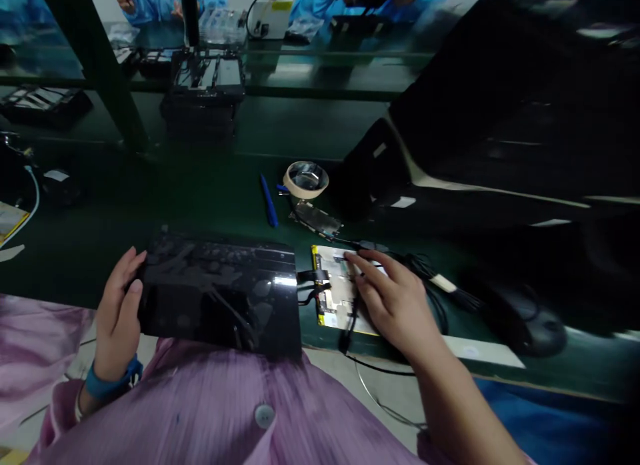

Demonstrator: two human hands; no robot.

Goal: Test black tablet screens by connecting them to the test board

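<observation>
A black glossy tablet panel (pixel 220 295) lies at the near edge of the green bench. My left hand (pixel 119 305) grips its left edge, fingers curled over the top. Thin black flex cables join the panel to a yellow-edged circuit board (pixel 333 288) just to its right. My right hand (pixel 393 298) rests on that board, fingers stretched out and pressing down on its upper part. A black cable (pixel 425 271) runs from the board off to the right.
Behind the board lie a small loose metal part (pixel 317 218), a roll of tape (pixel 306 179) and a blue pen-like tool (pixel 269 199). A stack of black trays (pixel 207 85) stands further back. Large black sheets (pixel 500 118) cover the right. People in blue coats work across the bench.
</observation>
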